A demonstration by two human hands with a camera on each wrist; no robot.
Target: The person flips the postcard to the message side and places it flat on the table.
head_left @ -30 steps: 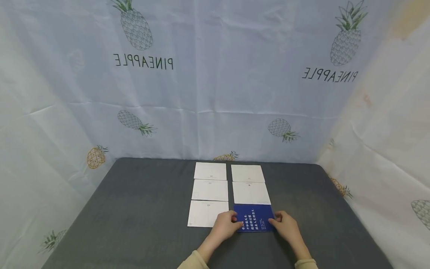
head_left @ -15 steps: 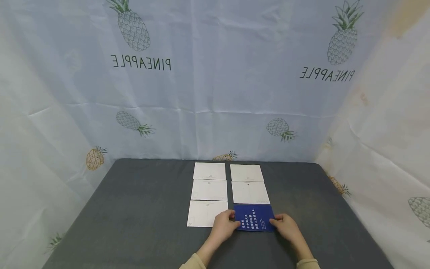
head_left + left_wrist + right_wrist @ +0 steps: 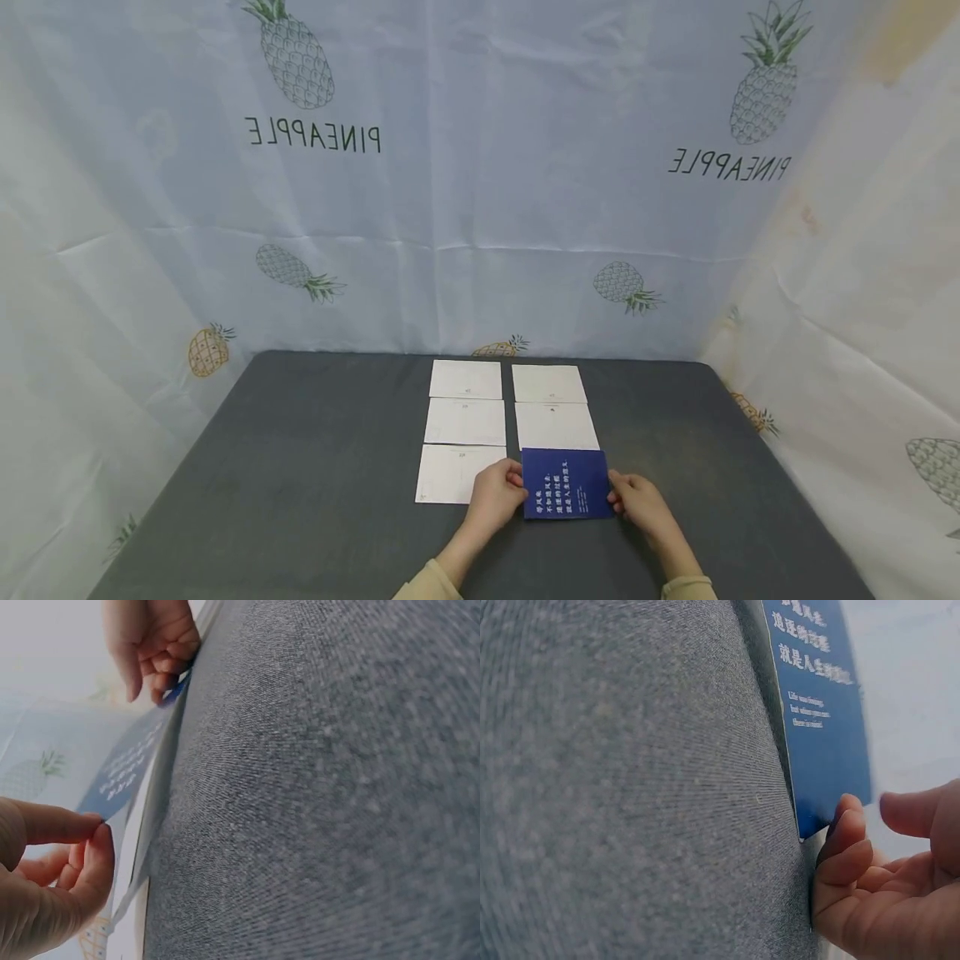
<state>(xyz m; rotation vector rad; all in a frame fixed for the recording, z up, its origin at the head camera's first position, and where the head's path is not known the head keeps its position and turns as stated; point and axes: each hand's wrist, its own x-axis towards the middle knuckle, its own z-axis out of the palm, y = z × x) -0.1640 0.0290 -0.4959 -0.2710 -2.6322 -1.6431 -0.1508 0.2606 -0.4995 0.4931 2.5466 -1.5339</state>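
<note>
A blue postcard (image 3: 567, 484) with white lettering is in front of me, at the near end of the right column of white cards. Its far edge overlaps the white card (image 3: 557, 426) behind it. My left hand (image 3: 496, 492) pinches the left edge between thumb and index finger, as the left wrist view shows. At the opposite edge is my right hand (image 3: 642, 503). In the right wrist view its bent fingers (image 3: 845, 841) touch the postcard's corner, while the thumb stands apart from it. The postcard is tilted, with part of it off the cloth.
White cards lie in two columns: the left one has a far card (image 3: 466, 379), a middle card (image 3: 465, 422) and a near card (image 3: 442, 477) partly behind my left hand. Another white card (image 3: 549, 384) lies far right. Dark grey cloth (image 3: 337, 483) covers the table; a pineapple-print curtain (image 3: 480, 192) hangs behind.
The blue postcard has tilted up, its far edge now over the white card behind. My right thumb has come off its face, and the left hand has shifted slightly left and up.
</note>
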